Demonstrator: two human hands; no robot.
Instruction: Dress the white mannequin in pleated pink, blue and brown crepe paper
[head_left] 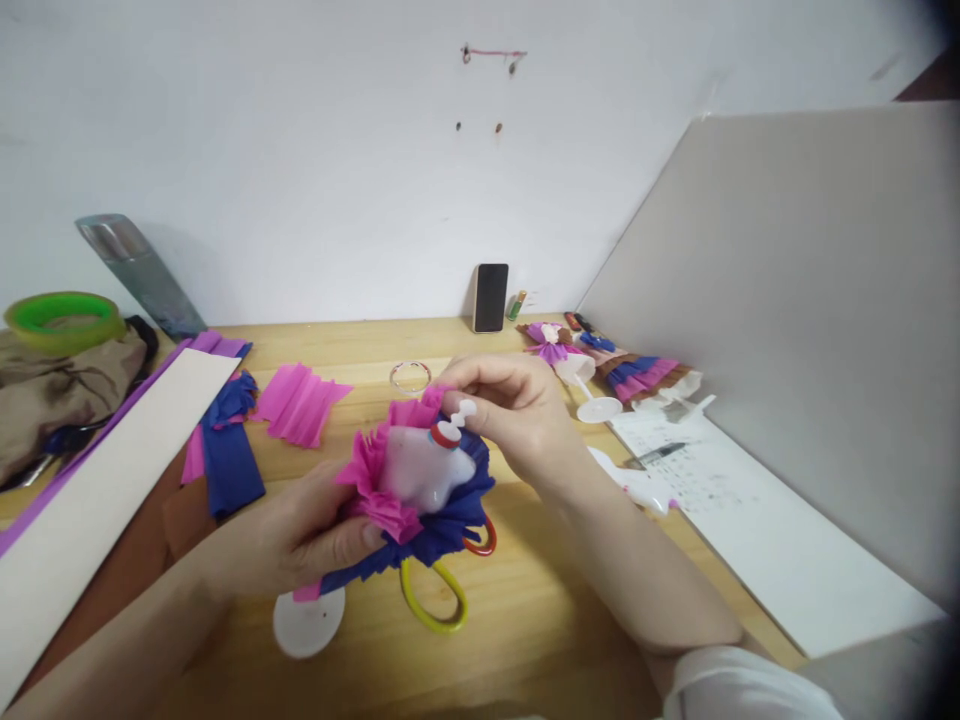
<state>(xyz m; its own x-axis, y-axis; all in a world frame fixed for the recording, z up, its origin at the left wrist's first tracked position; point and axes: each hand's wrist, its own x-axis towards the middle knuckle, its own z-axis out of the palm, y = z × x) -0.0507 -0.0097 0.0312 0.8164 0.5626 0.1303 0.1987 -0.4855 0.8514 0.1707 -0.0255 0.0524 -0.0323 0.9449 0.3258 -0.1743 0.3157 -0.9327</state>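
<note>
A white plastic figure (427,468) with a red ring at its neck lies wrapped in ruffled pink crepe paper (379,480) and blue crepe paper (450,525). My left hand (322,530) grips the ruffled papers from the left, thumb on top. At the upper edge, my right hand (510,410) pinches the pink paper beside the figure's small white tip. Under the wrapped figure, the yellow and red handles of scissors (435,598) stick out; their blades are hidden. A white round base (309,622) shows below my left hand.
Crepe strips (232,465) and a pink piece (302,403) lie left, near a bottle (142,275) and green tape (64,318). A phone (491,298) leans on the wall. Paper-dressed figures (645,380), a white stand (598,409) and a written sheet (757,520) are right.
</note>
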